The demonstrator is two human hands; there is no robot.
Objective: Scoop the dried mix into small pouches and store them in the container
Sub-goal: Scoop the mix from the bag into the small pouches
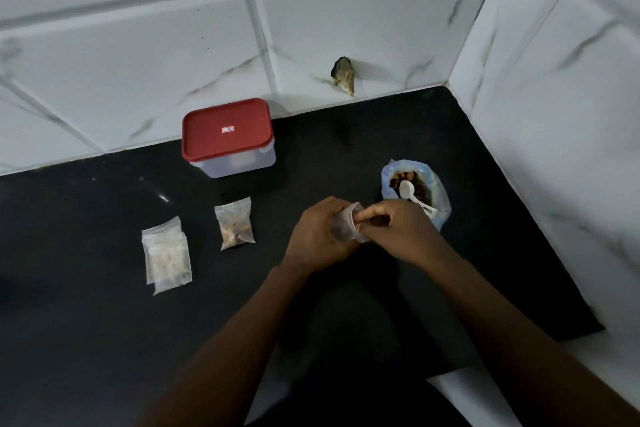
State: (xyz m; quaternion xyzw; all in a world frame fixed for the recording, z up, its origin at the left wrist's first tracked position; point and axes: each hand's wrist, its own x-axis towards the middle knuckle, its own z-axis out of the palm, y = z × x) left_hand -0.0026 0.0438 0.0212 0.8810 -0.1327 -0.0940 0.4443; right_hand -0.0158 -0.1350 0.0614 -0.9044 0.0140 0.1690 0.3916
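Above the black counter [104, 340], my left hand [317, 236] grips a small clear pouch [346, 225] with dark mix in it. My right hand [398, 229] pinches the pouch's mouth from the right. Behind my right hand stands an open plastic bag of dried mix [415, 184] with a white scoop [408, 192] lying in it. One filled pouch [234, 224] lies flat to the left of my hands. A small stack of clear pouches [166, 255] lies further left. The clear container [239, 163] with its red lid [227, 128] on stands at the back by the wall.
White marble-look tiled walls [346, 10] close off the counter at the back and on the right. A dark chipped hole [344, 74] shows in the back wall. The counter's front right edge [519, 354] meets a white surface.
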